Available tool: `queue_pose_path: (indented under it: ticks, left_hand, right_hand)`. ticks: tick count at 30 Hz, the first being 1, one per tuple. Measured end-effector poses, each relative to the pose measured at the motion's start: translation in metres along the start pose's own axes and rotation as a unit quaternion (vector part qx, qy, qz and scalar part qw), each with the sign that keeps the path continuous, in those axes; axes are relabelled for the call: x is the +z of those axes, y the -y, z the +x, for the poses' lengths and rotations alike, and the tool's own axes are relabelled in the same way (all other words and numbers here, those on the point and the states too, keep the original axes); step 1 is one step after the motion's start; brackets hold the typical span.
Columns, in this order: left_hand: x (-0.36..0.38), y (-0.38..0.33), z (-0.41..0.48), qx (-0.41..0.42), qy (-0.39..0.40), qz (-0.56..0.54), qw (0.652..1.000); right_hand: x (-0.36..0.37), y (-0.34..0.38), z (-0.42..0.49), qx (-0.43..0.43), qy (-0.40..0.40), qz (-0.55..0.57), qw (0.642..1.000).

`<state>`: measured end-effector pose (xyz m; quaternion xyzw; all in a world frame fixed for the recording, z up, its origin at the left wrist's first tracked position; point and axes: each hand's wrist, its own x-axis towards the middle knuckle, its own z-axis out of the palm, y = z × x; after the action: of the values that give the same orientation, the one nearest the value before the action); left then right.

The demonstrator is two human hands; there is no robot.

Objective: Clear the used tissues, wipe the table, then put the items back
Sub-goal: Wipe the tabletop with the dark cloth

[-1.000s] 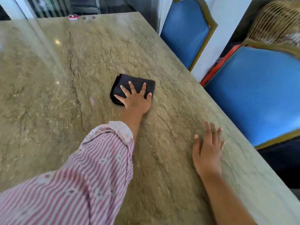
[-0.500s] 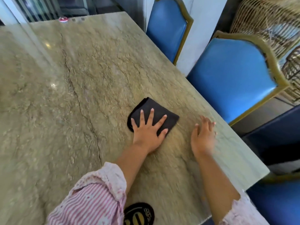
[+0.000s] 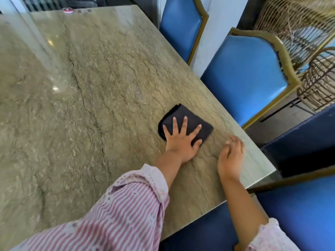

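A folded black cloth [image 3: 189, 115] lies flat on the green-brown stone table [image 3: 90, 91], close to its near right corner. My left hand [image 3: 181, 141] presses down on the cloth with the palm flat and the fingers spread; its arm wears a pink striped sleeve. My right hand [image 3: 231, 158] rests on the bare tabletop just right of the cloth, fingers loosely apart, holding nothing. No tissues are in sight.
Two blue chairs with gold frames [image 3: 179, 28] [image 3: 246, 75] stand along the table's right side, and a third blue seat [image 3: 299, 205] is at the near corner. Wicker furniture [image 3: 299, 20] fills the far right. A small red round object [image 3: 68, 10] sits at the far edge.
My left hand has slid the cloth to the right and toward me, to the table's near right corner. My right hand has stayed on the table beside it.
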<state>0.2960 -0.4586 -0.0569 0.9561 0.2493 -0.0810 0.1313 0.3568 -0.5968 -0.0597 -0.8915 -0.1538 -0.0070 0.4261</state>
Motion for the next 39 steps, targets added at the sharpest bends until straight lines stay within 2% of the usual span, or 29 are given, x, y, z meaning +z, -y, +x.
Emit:
queue_pose_path:
  ticks: [3, 6, 12, 21, 25, 28, 32, 36, 39]
  left_hand:
    - [0.005, 0.023, -0.039, 0.052, -0.006, 0.007, 0.999]
    - [0.004, 0.055, -0.073, 0.062, -0.001, 0.022, 0.998]
    - [0.003, 0.133, -0.141, 0.048, -0.003, 0.025, 0.999]
    - [0.011, 0.243, -0.283, 0.009, 0.013, 0.005, 1.0]
    - [0.028, 0.266, -0.341, 0.018, -0.033, -0.027, 0.999]
    - [0.037, 0.278, -0.363, -0.011, -0.093, -0.065, 0.994]
    - [0.038, 0.279, -0.366, -0.011, -0.089, -0.014, 0.996]
    - [0.049, 0.267, -0.377, 0.079, -0.079, 0.034, 0.993]
    - [0.055, 0.248, -0.386, 0.122, -0.065, 0.051, 0.989]
  right_hand:
    - [0.001, 0.004, -0.014, -0.031, 0.004, 0.001, 1.0]
    - [0.014, 0.024, -0.047, -0.046, 0.046, 0.009, 0.998]
    - [0.058, 0.086, -0.12, -0.12, 0.097, 0.028, 0.988]
    - [0.123, 0.168, -0.244, -0.176, 0.168, 0.029, 0.969]
    - [0.14, 0.181, -0.295, -0.193, 0.241, -0.047, 0.95]
    - [0.14, 0.178, -0.331, -0.213, 0.313, -0.201, 0.903]
    - [0.128, 0.167, -0.354, -0.185, 0.284, -0.259, 0.904]
    - [0.109, 0.147, -0.386, -0.145, 0.208, -0.277, 0.927]
    - [0.088, 0.127, -0.408, -0.063, 0.138, -0.26, 0.954]
